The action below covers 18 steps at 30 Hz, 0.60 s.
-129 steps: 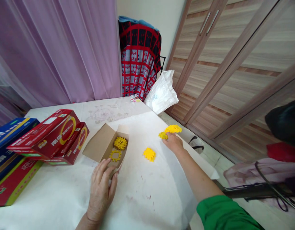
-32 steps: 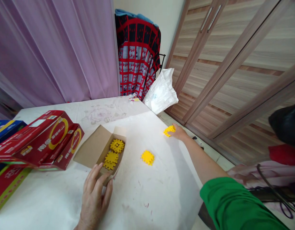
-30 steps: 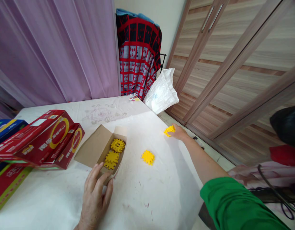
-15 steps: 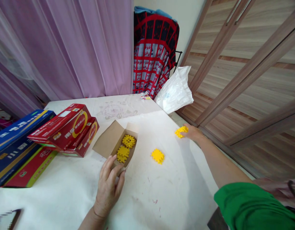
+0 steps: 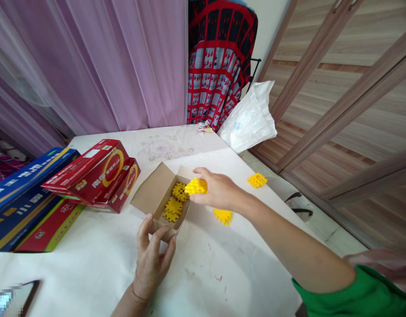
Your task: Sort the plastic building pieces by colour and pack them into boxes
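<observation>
An open brown cardboard box (image 5: 153, 188) lies on the table with several yellow toothed plastic pieces (image 5: 174, 207) inside. My left hand (image 5: 153, 251) is closed on the box's near end, fingertips over its edge and thumb at the corner. Above the box's right side, my right hand (image 5: 216, 189) grips a stack of yellow toothed plastic pieces (image 5: 196, 186) between thumb and fingers. A loose yellow toothed piece (image 5: 223, 215) lies below the right wrist, partly covered by it. Farther right, a yellow block of toothed pieces (image 5: 257, 179) rests near the table's edge.
Red boxes (image 5: 90, 176) and a long blue box (image 5: 27, 189) are piled at the left. A phone-like device (image 5: 16, 299) lies at the near left corner. Past the table's right edge hangs a white plastic bag (image 5: 249, 116), with wooden cabinet doors (image 5: 348, 88) behind.
My right hand has come left from the table's right edge to above the box, carrying a yellow stack. One yellow block stays behind at that edge. My left hand keeps its hold.
</observation>
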Motion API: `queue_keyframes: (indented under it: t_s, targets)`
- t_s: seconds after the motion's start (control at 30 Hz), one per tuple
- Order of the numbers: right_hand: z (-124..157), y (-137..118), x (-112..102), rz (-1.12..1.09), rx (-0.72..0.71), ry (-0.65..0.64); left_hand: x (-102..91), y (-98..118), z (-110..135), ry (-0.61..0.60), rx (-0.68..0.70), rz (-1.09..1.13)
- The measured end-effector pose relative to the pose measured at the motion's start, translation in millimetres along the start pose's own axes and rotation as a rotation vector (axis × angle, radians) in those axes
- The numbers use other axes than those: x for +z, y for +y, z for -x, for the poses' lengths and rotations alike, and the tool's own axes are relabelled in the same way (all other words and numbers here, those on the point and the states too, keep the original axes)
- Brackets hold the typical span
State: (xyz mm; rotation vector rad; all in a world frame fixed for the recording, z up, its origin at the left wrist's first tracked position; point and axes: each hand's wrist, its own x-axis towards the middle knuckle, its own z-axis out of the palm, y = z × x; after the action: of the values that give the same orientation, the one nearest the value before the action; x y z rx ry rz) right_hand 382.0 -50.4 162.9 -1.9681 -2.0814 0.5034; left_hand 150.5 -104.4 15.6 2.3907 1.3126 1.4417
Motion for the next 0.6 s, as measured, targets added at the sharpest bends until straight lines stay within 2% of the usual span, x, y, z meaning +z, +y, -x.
queue_keyframes:
  t_s: [0.1, 0.2, 0.3, 0.47, 0.6]
  targets:
    - [-11.0, -36.0, 27.7, 0.088, -0.145, -0.072, 0.9, 0.1, -0.6, 0.031, -0.021, 0.003]
    - [-16.8, -49.1, 47.1, 0.157, -0.177, -0.094, 1.2, 1.4, -2.8, 0.076, -0.023, 0.032]
    - [-15.0, -54.6, 56.1, 0.182, -0.179, -0.118, 1.6, 2.2, -3.6, 0.100, -0.028, 0.061]
    - [-11.2, -52.8, 47.1, 0.138, -0.232, -0.199, 1.1, 2.0, -2.5, 0.091, -0.039, 0.046]
    - [-12.1, -24.6, 22.4, -0.044, -0.131, -0.051, 0.7, 2.5, -2.8, 0.092, -0.029, 0.054]
